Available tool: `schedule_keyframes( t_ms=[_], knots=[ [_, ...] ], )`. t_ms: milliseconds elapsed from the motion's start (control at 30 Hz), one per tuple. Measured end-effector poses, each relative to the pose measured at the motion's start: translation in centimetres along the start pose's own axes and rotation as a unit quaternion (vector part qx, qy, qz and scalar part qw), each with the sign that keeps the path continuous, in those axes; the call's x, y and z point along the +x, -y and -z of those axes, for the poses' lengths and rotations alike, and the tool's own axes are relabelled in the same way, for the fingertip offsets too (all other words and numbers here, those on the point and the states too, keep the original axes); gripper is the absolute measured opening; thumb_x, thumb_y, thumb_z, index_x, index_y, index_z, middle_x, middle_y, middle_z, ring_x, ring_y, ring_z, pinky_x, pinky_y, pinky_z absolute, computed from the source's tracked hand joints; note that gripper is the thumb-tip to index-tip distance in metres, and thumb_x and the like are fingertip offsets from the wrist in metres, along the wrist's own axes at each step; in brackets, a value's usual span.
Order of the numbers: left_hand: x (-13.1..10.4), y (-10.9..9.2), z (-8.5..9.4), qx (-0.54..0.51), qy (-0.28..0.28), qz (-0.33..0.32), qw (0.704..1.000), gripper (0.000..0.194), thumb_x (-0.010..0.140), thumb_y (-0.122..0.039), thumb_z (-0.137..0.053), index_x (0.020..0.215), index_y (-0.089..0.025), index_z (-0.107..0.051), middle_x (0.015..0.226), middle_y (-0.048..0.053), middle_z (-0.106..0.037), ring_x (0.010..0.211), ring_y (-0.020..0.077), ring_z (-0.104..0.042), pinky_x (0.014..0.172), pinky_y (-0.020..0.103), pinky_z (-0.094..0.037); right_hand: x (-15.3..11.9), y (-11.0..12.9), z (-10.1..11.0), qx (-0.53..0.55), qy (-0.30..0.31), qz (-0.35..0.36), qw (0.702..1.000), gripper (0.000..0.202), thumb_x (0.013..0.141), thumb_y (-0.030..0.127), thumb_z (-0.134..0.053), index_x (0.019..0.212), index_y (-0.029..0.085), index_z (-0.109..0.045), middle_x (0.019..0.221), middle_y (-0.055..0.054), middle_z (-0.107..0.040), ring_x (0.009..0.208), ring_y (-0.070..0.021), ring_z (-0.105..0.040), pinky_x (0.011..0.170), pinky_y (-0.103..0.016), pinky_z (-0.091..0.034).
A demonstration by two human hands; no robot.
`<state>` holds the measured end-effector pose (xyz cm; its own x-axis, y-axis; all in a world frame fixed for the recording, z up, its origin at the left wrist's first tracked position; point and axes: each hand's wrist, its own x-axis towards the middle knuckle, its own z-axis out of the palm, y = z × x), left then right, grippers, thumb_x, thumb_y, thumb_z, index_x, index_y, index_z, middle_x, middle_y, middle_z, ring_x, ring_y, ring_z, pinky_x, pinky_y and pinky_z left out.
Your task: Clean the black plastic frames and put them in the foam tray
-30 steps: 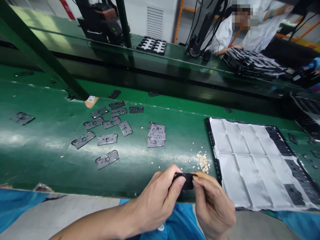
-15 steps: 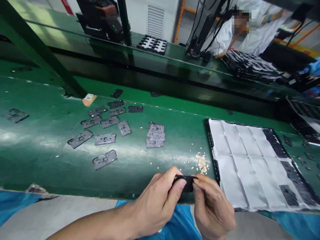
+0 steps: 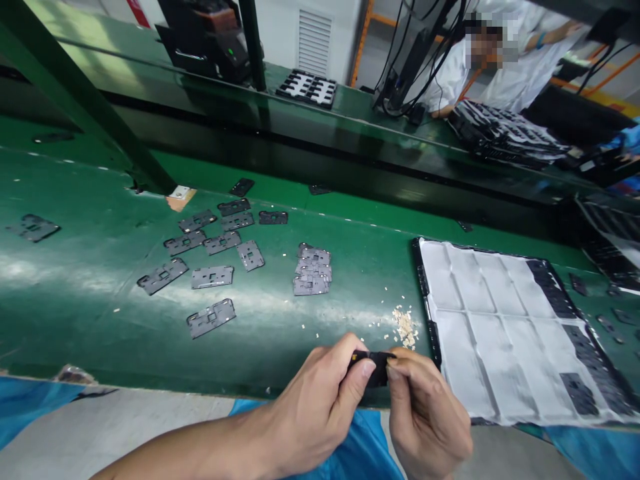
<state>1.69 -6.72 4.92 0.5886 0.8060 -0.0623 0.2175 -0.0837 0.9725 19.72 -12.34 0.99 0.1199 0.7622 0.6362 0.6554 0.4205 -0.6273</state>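
Between my two hands is a thin black plastic part, held over the front edge of the bench. My left hand pinches its left end between thumb and bent fingers. At its right end, the thumb and fingertips of my right hand are closed on the edge. My fingers cover both ends of the part. Just beyond my right hand lies a loose heap of tiny pale chips. A small overlapping stack of grey-black plastic plates rests farther back on the green bench.
A black-rimmed tray with white lined compartments stands on the right, with dark plates along its right side. Several loose plates are spread over the left. A green post rises at the left. Across the rear shelf, a person in white is at work.
The view has shifted slightly. Both hands keep their hold on the black plastic part, which appears tilted a little differently.
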Motion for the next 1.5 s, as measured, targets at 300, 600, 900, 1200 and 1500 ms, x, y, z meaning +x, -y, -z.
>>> schedule_keyframes(
  t_ms=[300, 600, 900, 1200, 1500],
  knots=[
    [0.4, 0.3, -0.2, -0.026, -0.001, 0.012, 1.000, 0.030, 0.112, -0.039, -0.035, 0.091, -0.022, -0.048, 0.068, -0.005, -0.048, 0.060, 0.0136, -0.042, 0.061, 0.030, -0.029, 0.4, 0.3, 0.2, -0.007, 0.040, -0.021, 0.999, 0.029, 0.093, -0.006, -0.060, 0.107, 0.019, -0.068, 0.096, -0.006, -0.069, 0.091, -0.0183, -0.073, 0.079, -0.029, -0.059],
    [0.2, 1.1, 0.7, -0.048, -0.007, 0.048, 0.998, 0.034, 0.112, -0.045, -0.032, 0.094, -0.022, -0.048, 0.071, -0.003, -0.048, 0.062, 0.0145, -0.043, 0.060, 0.027, -0.034, 0.6, 0.2, 2.2, 0.125, 0.119, -0.183, 0.968, 0.017, 0.107, 0.013, -0.053, 0.103, 0.024, -0.064, 0.096, -0.006, -0.076, 0.093, -0.0193, -0.076, 0.076, -0.028, -0.064],
    [0.2, 1.6, 1.0, -0.119, 0.021, -0.003, 0.993, 0.032, 0.113, -0.035, -0.029, 0.101, -0.020, -0.054, 0.075, 0.000, -0.063, 0.062, 0.0136, -0.052, 0.062, 0.025, -0.042, 1.1, 1.6, -0.4, 0.200, 0.118, -0.304, 0.924, 0.012, 0.104, 0.031, -0.066, 0.115, 0.025, -0.066, 0.070, 0.002, -0.070, 0.058, -0.0132, -0.069, 0.056, -0.020, -0.059],
    [0.0, 2.9, 0.4, -0.048, -0.064, -0.026, 0.996, 0.044, 0.114, -0.046, -0.024, 0.102, -0.019, -0.057, 0.065, -0.002, -0.053, 0.056, 0.0151, -0.052, 0.059, 0.026, -0.045, 0.7, 2.7, -1.4, 0.202, 0.052, -0.312, 0.927, 0.015, 0.099, 0.030, -0.074, 0.113, 0.023, -0.073, 0.074, 0.000, -0.070, 0.058, -0.0138, -0.067, 0.055, -0.021, -0.061],
    [-0.1, 3.8, -0.4, -0.099, -0.074, -0.002, 0.992, 0.047, 0.113, -0.051, -0.027, 0.101, -0.018, -0.057, 0.064, -0.003, -0.048, 0.053, 0.0138, -0.050, 0.051, 0.022, -0.045, 0.3, 2.3, -1.4, 0.191, 0.050, -0.313, 0.929, 0.017, 0.097, 0.032, -0.075, 0.111, 0.022, -0.074, 0.081, -0.003, -0.075, 0.059, -0.0144, -0.070, 0.054, -0.022, -0.061]
  ],
)
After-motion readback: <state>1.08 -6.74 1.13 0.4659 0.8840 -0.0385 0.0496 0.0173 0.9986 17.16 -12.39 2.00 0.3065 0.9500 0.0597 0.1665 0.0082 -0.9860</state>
